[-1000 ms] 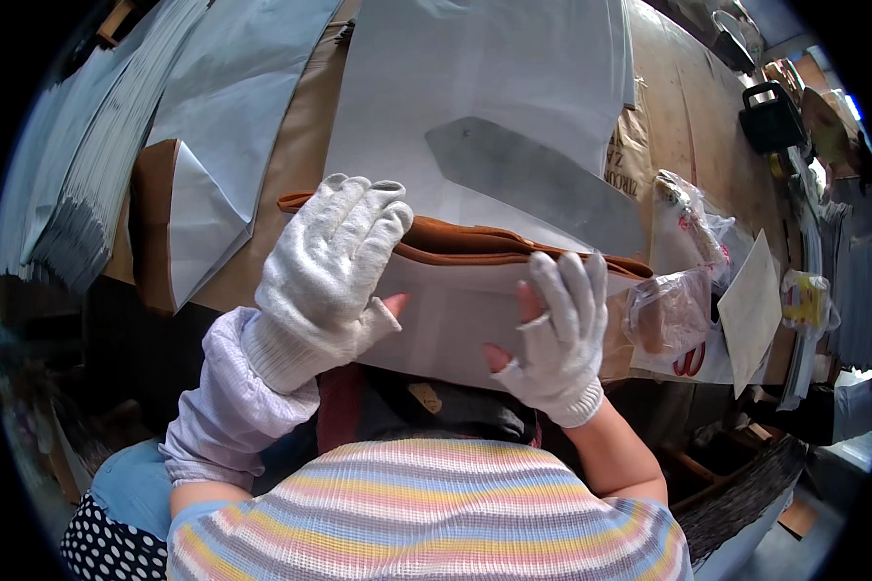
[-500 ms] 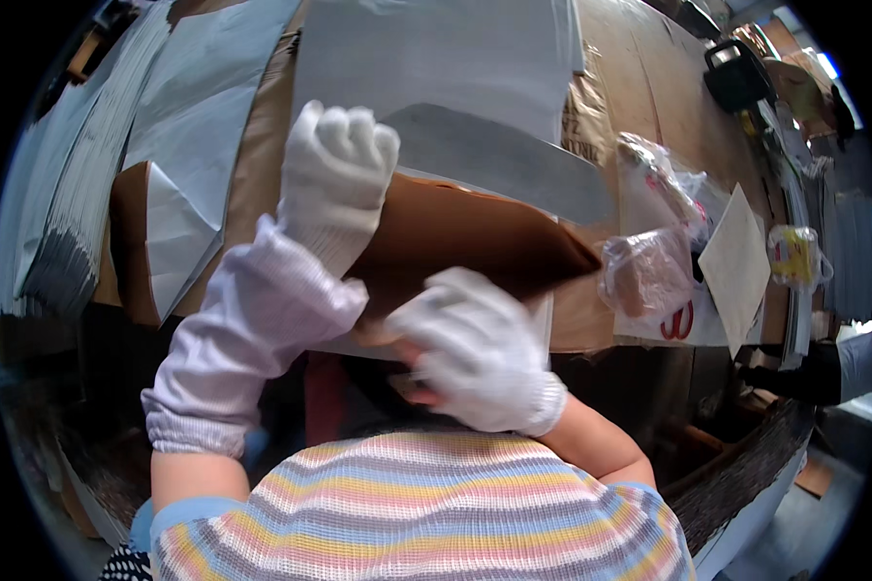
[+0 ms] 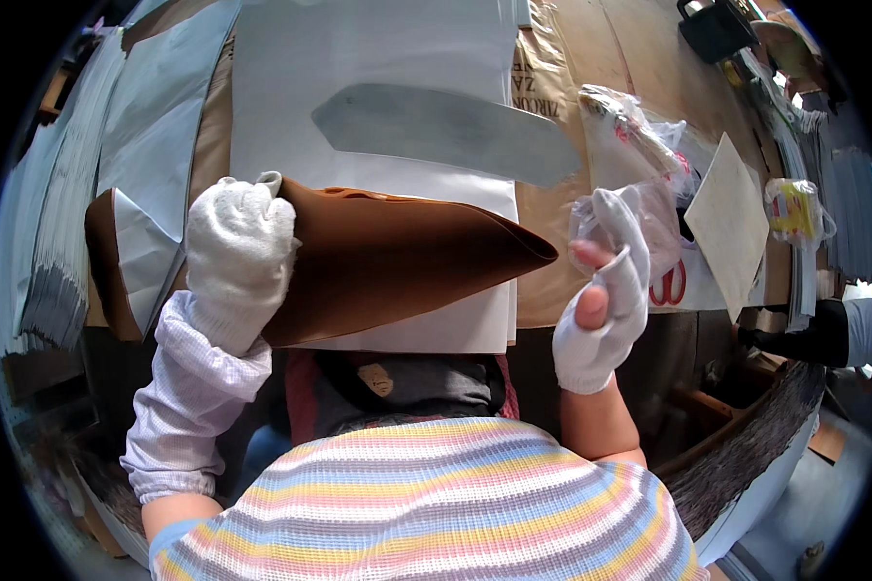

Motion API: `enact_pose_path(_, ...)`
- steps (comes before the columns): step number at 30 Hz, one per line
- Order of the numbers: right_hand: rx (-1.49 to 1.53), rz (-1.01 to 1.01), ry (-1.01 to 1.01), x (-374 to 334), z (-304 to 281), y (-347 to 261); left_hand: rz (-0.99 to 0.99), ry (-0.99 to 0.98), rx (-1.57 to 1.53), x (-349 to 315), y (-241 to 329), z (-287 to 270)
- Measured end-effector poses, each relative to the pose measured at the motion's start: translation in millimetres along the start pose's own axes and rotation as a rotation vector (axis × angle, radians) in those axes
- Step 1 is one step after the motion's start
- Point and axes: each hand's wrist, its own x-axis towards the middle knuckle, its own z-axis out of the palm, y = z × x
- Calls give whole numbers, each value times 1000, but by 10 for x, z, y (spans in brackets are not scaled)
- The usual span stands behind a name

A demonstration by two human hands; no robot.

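Observation:
My left hand [image 3: 242, 237], in a white knit glove, is closed in a fist round the left end of a brown folded sheet [image 3: 388, 257]. The sheet looks like paper or thin leather; its material I cannot tell. It tapers to a rounded fold at the right and lies over white sheets [image 3: 465, 334]. Off to the right, my gloved right hand [image 3: 606, 290] is raised with fingers stretched and bare thumb apart, holding nothing I can see. Beyond the brown sheet, a grey flat template with angled ends [image 3: 436, 131] rests on the white paper.
Stacks of pale sheets [image 3: 68, 213] line the left side, by a brown-and-white folded piece [image 3: 131, 261]. Clear plastic bags [image 3: 649, 218], a cream diamond-shaped sheet [image 3: 731, 228] and a yellow packet [image 3: 794, 208] lie at the right. A dark green container [image 3: 717, 31] stands far right.
My left hand has come nearer and to the left, now gripping the brown sheet's end. My right hand has moved right, away from the sheet, and its fingers are stretched. The grey template shows more fully.

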Motion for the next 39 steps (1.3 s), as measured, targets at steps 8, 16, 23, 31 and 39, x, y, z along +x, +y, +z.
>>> enact_pose_path(8, -374, -228, -185, 189, 95, -34, 9, 50, -18, -4, 13, -44)
enact_pose_path(16, -569, -347, -623, 654, 382, -534, -55, 278, -199, 61, 6, -286)
enact_pose_path(23, -485, -414, -907, 777, 993, -786, -187, 19, -551, 83, -69, -351)
enact_pose_path(31, -399, -592, -558, 447, 1158, -616, -264, -708, -272, 694, -129, -417)
enact_pose_path(39, -520, -303, -906, -505, 872, -750, -224, -191, -43, 535, -118, 17)
